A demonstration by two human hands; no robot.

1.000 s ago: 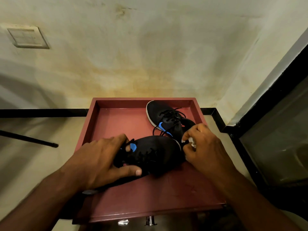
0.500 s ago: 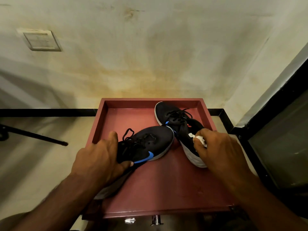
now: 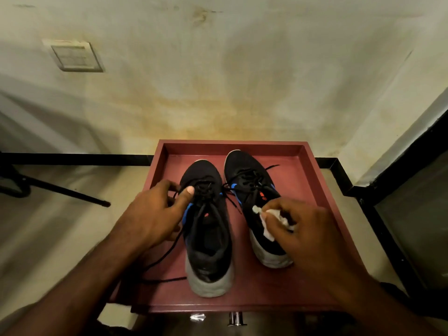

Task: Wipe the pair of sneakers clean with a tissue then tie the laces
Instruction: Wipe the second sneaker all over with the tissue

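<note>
A red tray sits in the lower middle of the frame. Two black shoes stand in it side by side, toes pointing to the top of the frame. The left sneaker is near the middle of the tray, and its grey heel is close to the tray's near edge. The right sneaker sits a bit higher in the frame, just beside the first one (they are close but not touching). Both have blue marks on their sides.

The left hand rests at the left side of the left sneaker, with its thumb pressed on the laces; its grip is partly curled, and I cannot tell if it pinches a lace. A loose black lace trails down to the lower left, off the tray's edge. The right hand is clenched around a white tissue, pressing it on the side of the right sneaker.

On the wall at the upper left is a pale switch plate. A dark rod lies on the floor at the left. The far corners of the tray are bare.
</note>
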